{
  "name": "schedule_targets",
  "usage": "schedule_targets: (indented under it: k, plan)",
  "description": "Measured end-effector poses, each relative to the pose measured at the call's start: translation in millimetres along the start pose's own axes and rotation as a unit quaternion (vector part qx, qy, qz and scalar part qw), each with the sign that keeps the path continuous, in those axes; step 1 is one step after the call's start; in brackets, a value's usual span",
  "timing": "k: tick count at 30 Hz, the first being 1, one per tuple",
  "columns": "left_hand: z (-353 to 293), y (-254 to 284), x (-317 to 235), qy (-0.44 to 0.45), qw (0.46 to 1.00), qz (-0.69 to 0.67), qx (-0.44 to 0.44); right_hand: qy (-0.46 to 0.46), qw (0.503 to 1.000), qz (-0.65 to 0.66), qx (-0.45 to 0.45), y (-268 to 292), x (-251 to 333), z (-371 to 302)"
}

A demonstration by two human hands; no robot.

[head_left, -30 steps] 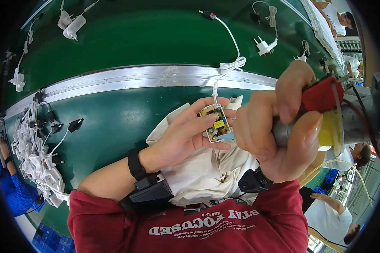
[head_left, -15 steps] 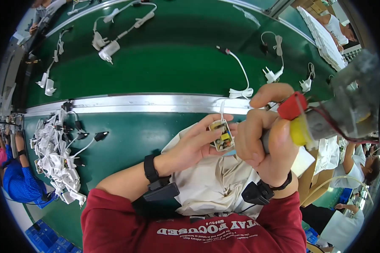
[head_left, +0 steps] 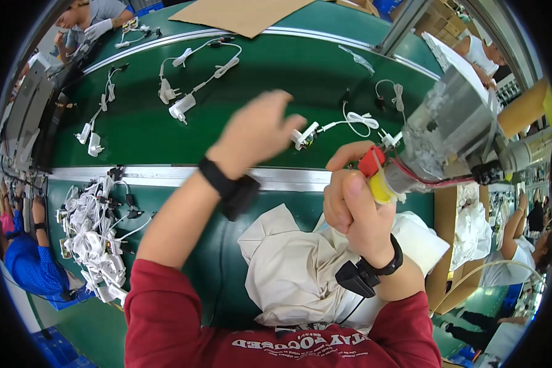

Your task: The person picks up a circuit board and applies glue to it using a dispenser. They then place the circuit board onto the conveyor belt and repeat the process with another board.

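My left hand (head_left: 257,132) is over the green belt, a little blurred, with thumb and fingers apart and nothing in it. Just right of its fingertips lies an opened white power adapter (head_left: 303,136), some of its circuit board showing and its white cable (head_left: 362,122) coiled beside it. My right hand (head_left: 362,205) is closed around a grey handheld tool (head_left: 405,178) with a red part and a yellow collar. The tool's tip is hidden by my fingers. Grey-wrapped tubing and thin wires run from it to the upper right.
A tangled pile of white adapters and cables (head_left: 92,236) sits on the left of my bench. Other corded adapters (head_left: 181,107) lie along the belt (head_left: 227,147), behind a metal rail (head_left: 276,179). Cream cloth (head_left: 300,264) lies before me; a cardboard box (head_left: 444,245) stands right. Co-workers sit around.
My left hand has let go of the opened adapter, which now lies on the belt, and has moved up and left. My right hand keeps the tool and has shifted slightly left.
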State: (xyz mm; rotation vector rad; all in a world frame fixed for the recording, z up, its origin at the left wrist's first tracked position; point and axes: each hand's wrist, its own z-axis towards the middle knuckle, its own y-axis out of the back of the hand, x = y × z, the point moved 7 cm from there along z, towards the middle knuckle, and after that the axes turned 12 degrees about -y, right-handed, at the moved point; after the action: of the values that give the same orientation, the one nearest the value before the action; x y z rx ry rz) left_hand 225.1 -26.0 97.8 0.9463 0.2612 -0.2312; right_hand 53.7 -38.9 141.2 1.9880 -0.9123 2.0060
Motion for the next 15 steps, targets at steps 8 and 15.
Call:
schedule_targets:
  k: [8,15]
  plan:
    - [-54.4,81.4,109.7,0.110,0.912,0.385,0.089,0.021,1.000,-0.018,0.005,-2.9,4.2,7.5]
    - [-59.1,36.5,66.4,0.350,0.909,-0.217,-0.056,0.036,0.998,-0.035,-0.028,4.2,9.6,7.9]
